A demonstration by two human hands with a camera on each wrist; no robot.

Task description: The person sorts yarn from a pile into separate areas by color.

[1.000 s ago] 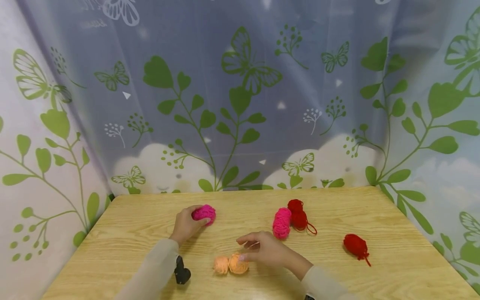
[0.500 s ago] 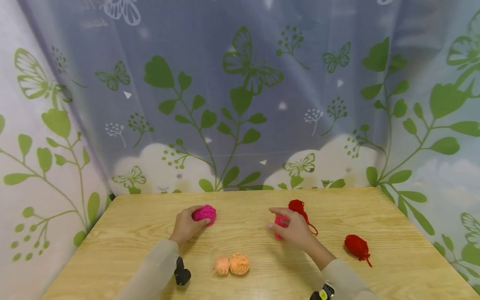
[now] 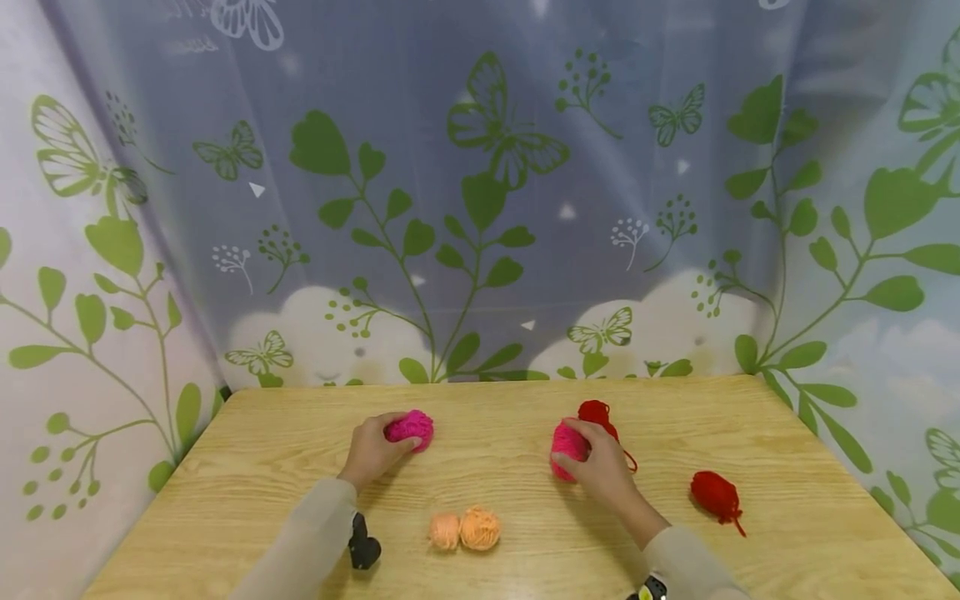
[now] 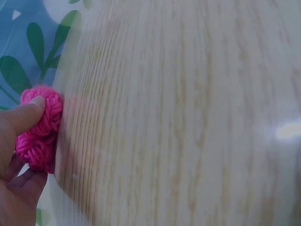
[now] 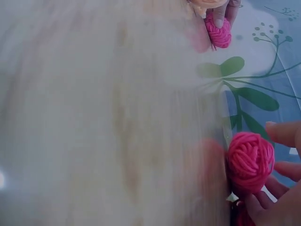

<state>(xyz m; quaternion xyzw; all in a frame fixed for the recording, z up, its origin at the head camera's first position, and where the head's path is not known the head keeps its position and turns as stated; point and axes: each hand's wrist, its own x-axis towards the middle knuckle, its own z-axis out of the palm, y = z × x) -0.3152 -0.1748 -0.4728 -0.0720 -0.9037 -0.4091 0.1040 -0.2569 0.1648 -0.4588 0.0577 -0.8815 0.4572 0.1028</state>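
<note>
My left hand (image 3: 372,451) holds a bright pink yarn ball (image 3: 413,430) on the table's back left part. In the left wrist view the thumb presses on that pink yarn (image 4: 44,113), with fingers curled beneath. Farther right, my right hand (image 3: 602,467) has its fingers and thumb around a second pink yarn ball (image 3: 567,450). The right wrist view shows this ball (image 5: 250,162) with several fingers along its side; the thumb tip looks slightly off its surface. Directly behind it lies a red yarn bundle (image 3: 596,412), partly hidden by the hand, with a loose tail.
Two peach yarn balls (image 3: 478,529) sit side by side at the front middle. Another red yarn ball (image 3: 716,497) with a short tail lies to the right. The wooden table (image 3: 262,467) ends at a curtain (image 3: 420,167) printed with leaves and butterflies.
My right hand has moved from above the peach yarn, back and to the right, and its fingers have closed in around the second pink yarn ball. The left hand stays on its pink yarn.
</note>
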